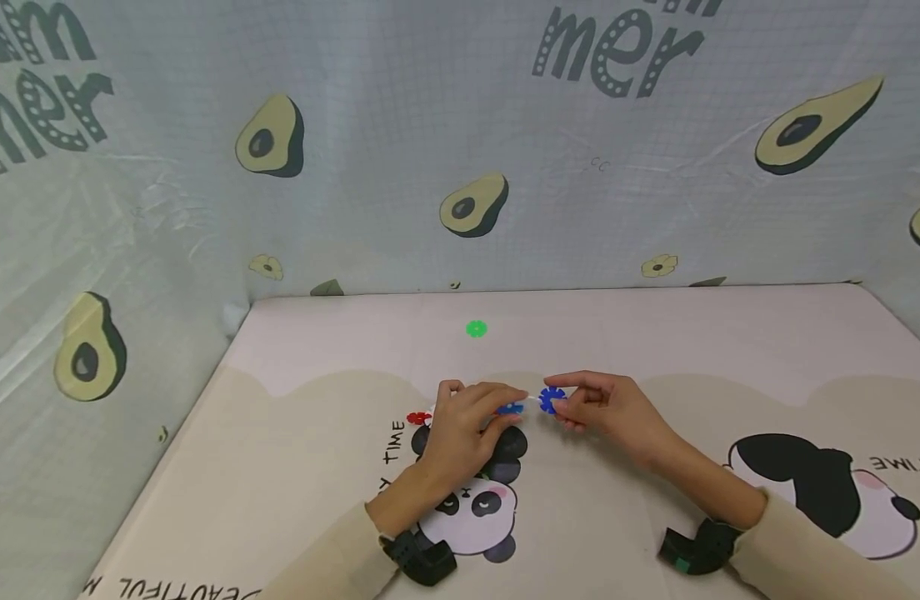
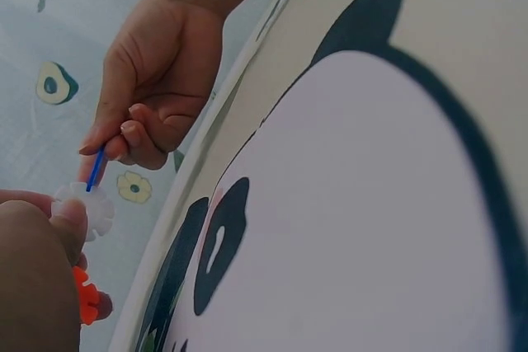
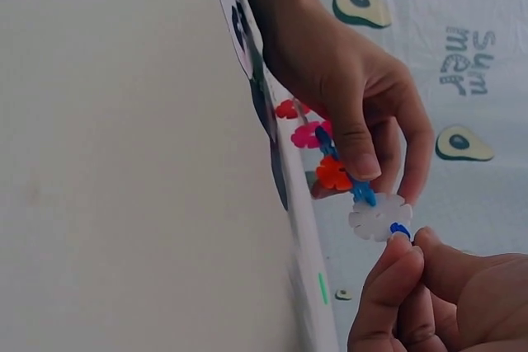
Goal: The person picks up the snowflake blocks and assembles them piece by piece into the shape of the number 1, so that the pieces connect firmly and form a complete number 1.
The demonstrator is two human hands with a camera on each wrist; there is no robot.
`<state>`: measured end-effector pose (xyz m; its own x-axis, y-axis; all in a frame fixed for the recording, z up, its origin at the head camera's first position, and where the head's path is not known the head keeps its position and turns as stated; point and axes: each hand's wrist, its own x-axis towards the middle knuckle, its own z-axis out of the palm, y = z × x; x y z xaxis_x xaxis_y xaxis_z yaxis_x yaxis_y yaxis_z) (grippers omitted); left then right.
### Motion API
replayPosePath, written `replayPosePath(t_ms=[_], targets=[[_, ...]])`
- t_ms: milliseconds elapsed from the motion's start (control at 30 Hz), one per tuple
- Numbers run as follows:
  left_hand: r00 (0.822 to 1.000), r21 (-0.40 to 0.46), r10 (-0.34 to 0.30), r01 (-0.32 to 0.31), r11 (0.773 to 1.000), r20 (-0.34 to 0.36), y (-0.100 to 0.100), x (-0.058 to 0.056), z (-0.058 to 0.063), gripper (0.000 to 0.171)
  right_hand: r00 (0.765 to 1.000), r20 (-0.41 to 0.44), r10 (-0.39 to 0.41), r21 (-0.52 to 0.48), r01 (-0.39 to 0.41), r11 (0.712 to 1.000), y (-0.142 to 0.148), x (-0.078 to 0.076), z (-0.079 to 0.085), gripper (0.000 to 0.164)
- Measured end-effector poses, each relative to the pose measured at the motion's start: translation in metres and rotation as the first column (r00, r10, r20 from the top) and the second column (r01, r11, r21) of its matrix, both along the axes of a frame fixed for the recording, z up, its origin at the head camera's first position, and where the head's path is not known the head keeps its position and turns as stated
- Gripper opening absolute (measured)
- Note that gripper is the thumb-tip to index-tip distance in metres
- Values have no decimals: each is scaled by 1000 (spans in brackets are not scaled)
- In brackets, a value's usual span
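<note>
My left hand (image 1: 460,433) grips a chain of joined snowflake discs. In the right wrist view a white disc (image 3: 375,218) is at its near end, then a light-blue disc (image 3: 363,194), an orange disc (image 3: 332,174), a pink one (image 3: 307,135) and a red one (image 3: 289,109); the hand hides part of it. Between thumb and finger, my right hand (image 1: 613,412) pinches a dark-blue snowflake disc (image 1: 552,400). Its edge meets the rim of the white disc, the two planes crossing, as the left wrist view shows.
A single green snowflake disc (image 1: 477,329) lies toward the back of the table. The tablecloth (image 1: 295,467) bears printed pandas and lettering. Behind and to the left hangs an avocado-print curtain (image 1: 385,100). Each wrist wears a black strapped device (image 1: 422,560).
</note>
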<state>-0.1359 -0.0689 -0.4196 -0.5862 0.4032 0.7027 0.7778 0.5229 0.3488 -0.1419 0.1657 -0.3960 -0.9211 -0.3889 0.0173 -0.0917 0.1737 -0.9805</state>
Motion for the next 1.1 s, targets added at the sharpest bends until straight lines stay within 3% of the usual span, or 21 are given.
replayPosePath(t_ms=[367,767,1100], targets=[[999,-11,-24,23,1000,-31,-1,0,1,28,999,35,9,-38,-7,999,-2,2,-3,45],[998,-21,-37,36,999,-59,-2,1,2,27,1000,21,22,-55,-21,998,-4,2,-7,37],[997,-8,-41,41,999,-72,-2,0,2,28,999,36,39,-135,-33,990,-5,3,-11,38]])
